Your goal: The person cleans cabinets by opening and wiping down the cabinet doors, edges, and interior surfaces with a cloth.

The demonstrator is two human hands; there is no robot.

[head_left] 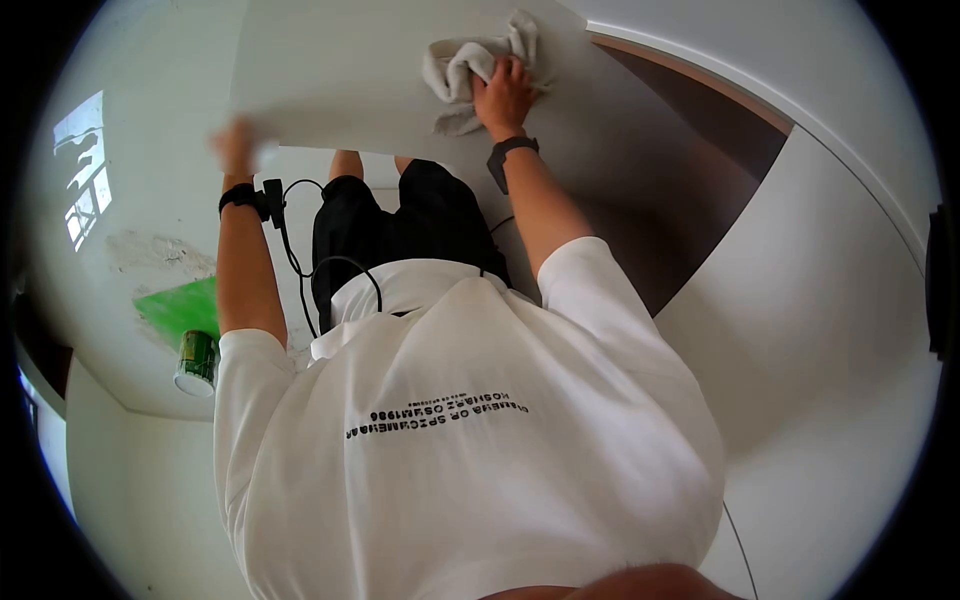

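My right hand (pixel 505 98), a dark band on its wrist, has its fingers curled on a crumpled light grey cloth (pixel 462 72). The cloth rests against a large pale panel (pixel 340 70) with a smooth surface. At the panel's left edge is my left hand (pixel 236 148). It is blurred, so whether its fingers grip the edge does not show. A black strap with a small device (pixel 268 200) sits on the left wrist, and a black cable runs from there toward my waist.
To the left, a green and white can (pixel 196 362) stands by a green patch (pixel 182 306) on the pale floor. Bright window reflections (pixel 85 170) show further up. A dark brown recess (pixel 690 170) and white panels (pixel 820 280) lie to the right.
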